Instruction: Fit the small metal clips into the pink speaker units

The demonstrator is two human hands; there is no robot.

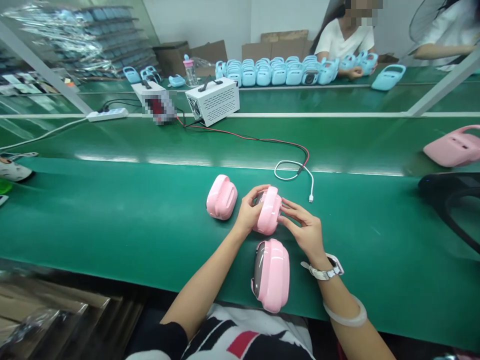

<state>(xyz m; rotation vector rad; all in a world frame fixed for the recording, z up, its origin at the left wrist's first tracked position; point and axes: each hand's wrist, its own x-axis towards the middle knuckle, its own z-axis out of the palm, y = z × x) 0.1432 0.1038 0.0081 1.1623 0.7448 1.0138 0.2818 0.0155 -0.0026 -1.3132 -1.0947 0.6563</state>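
Observation:
A glossy pink device with a carry handle and a dark front panel [269,212] is between my hands on the green table. My left hand [248,212] grips its left side, fingers over the far end and thumb near the top. My right hand [305,230] holds its right side with bent fingertips; what lies under them is hidden. Just left of my left hand sits a second pink device [222,198]. Closer to my body is a third pink device [275,275], its dark panel facing left.
A white charging cable [311,195] on red and black leads runs from the white power supply boxes [215,100]. Another pink device [453,146] and a black object [450,195] are at the right. Blue devices [278,72] line the back bench, where a person [347,37] sits.

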